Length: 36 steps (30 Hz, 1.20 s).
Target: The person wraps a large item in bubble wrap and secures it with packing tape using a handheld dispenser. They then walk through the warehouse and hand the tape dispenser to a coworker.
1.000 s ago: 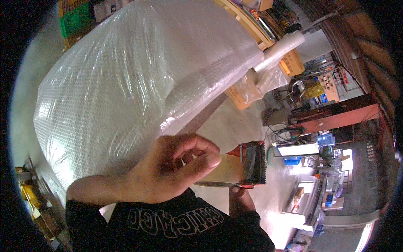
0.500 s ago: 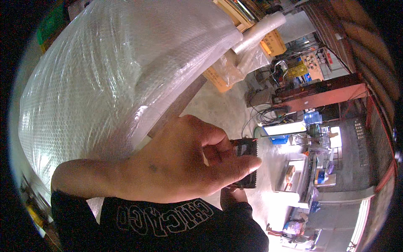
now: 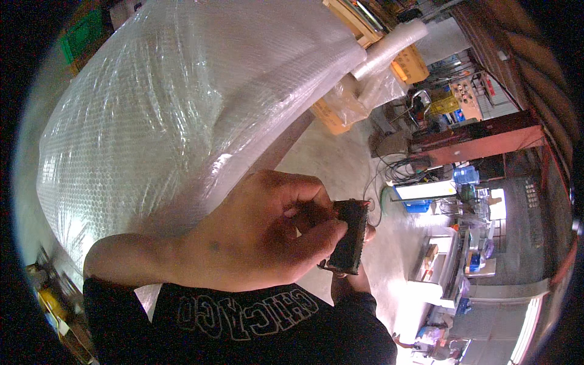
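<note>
My left hand [image 3: 267, 234] reaches across the middle, its fingers curled and thumb bent in a pinch. The thumb tip is at the left side of a black tape dispenser [image 3: 351, 243] with a toothed edge on its right. What the pinch holds, if anything, is hidden. Behind the dispenser, my right hand [image 3: 370, 233] shows only a fingertip at the toothed edge and its wrist below; it appears to hold the dispenser from beneath. Beyond my left hand lies a large bulky thing wrapped in bubble wrap [image 3: 134, 121] and shiny clear film.
A roll of clear wrap [image 3: 392, 48] lies over cardboard boxes [image 3: 331, 117] at the far side. Dark cables [image 3: 398, 169] coil on the concrete floor by a red beam [image 3: 480, 145]. Workbenches [image 3: 435, 261] stand to the right; a green crate [image 3: 84, 38] is at far left.
My left thumb has drawn back leftward off the dispenser's face, uncovering more of it. The dispenser has tilted slightly. The whole view has shifted a little.
</note>
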### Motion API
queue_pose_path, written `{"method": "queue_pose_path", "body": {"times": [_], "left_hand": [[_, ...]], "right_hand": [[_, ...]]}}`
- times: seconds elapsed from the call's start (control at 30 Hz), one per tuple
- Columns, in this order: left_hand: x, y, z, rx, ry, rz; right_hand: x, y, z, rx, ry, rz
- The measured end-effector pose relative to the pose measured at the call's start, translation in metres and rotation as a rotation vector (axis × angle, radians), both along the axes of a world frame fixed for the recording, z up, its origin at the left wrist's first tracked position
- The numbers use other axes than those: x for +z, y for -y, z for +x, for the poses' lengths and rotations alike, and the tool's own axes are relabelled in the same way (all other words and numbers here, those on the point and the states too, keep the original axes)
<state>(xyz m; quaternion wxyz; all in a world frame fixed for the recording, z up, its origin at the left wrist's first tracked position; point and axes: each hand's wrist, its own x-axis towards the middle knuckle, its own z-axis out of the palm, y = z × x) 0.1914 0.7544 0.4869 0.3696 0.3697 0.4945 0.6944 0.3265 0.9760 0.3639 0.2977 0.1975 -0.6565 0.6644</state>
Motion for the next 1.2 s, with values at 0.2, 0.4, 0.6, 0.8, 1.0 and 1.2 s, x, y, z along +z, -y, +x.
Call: {"method": "queue_pose_path", "body": {"times": [0.2, 0.4, 0.6, 0.8, 1.0, 1.2], "left_hand": [[-0.007, 0.004, -0.005, 0.039, -0.001, -0.013], [-0.027, 0.006, -0.011, 0.201, -0.128, 0.036], [-0.045, 0.022, -0.032, 0.347, -0.483, 0.023], [-0.049, 0.035, -0.044, 0.386, -0.456, -0.016], [-0.077, 0.061, -0.129, 0.816, -0.709, 0.000], [-0.094, 0.045, -0.177, 1.201, -0.868, -0.583]], "right_hand": [[0.024, 0.017, 0.009, 0.071, 0.578, -0.469], [0.008, 0.016, 0.005, -0.214, 0.406, 0.077], [0.032, 0.007, -0.024, -0.224, -0.069, 0.666], [0.061, 0.023, -0.034, -0.254, 0.026, 0.865], [0.112, 0.037, -0.050, -0.310, 0.284, 1.151], [0.158, 0.056, -0.111, -0.331, 0.351, 1.388]]}}
